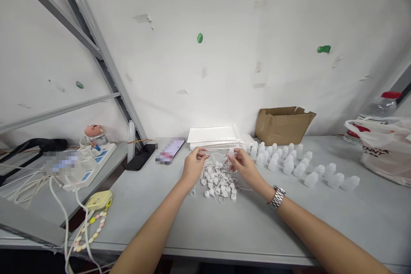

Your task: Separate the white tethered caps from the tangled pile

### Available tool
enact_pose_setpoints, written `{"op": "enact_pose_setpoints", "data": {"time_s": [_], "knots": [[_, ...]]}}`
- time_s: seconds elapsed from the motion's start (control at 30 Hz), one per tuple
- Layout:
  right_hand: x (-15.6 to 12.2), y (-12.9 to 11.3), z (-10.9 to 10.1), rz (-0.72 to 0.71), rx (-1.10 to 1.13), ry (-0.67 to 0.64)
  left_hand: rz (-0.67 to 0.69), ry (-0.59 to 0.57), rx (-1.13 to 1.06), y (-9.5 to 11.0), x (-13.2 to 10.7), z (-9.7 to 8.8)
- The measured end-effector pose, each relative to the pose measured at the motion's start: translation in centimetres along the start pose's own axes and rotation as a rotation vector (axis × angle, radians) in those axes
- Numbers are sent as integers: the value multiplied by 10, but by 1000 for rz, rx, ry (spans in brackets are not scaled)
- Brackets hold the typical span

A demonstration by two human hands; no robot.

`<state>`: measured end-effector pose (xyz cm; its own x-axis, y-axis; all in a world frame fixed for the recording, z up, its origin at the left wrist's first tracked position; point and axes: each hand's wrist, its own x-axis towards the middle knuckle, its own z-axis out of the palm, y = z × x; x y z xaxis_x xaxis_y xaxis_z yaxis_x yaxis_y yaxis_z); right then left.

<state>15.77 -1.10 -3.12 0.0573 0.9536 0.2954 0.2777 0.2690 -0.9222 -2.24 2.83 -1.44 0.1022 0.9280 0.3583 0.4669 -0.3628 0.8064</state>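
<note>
Both hands are above a heap of small white plastic caps with ring-ended straps (220,182) on the grey table. My left hand (193,166) is closed in a pinch on one end of a thin white strap (217,154), which arches across to the other hand. My right hand (244,167), with a metal watch on its wrist, pinches a small white cap (231,152) at the strap's other end. Fingers hide part of both ends. Several translucent white bottles (272,162) stand in rows just right of my right hand.
Behind the heap lies a stack of white sheets (213,136), with an open cardboard box (285,124) to its right. Two phones (141,157) lie at the left, near a power strip (96,165) and cables. A plastic bag (387,150) stands far right.
</note>
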Motion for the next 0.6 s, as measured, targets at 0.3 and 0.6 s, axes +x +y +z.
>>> {"op": "enact_pose_setpoints", "data": {"time_s": [0.3,0.6], "knots": [[-6,-11,0,-66,-97,4,-38,40,-194,-2,0,3],[-25,-22,16,-188,-286,-85,-179,-67,-554,10,-10,11]]}}
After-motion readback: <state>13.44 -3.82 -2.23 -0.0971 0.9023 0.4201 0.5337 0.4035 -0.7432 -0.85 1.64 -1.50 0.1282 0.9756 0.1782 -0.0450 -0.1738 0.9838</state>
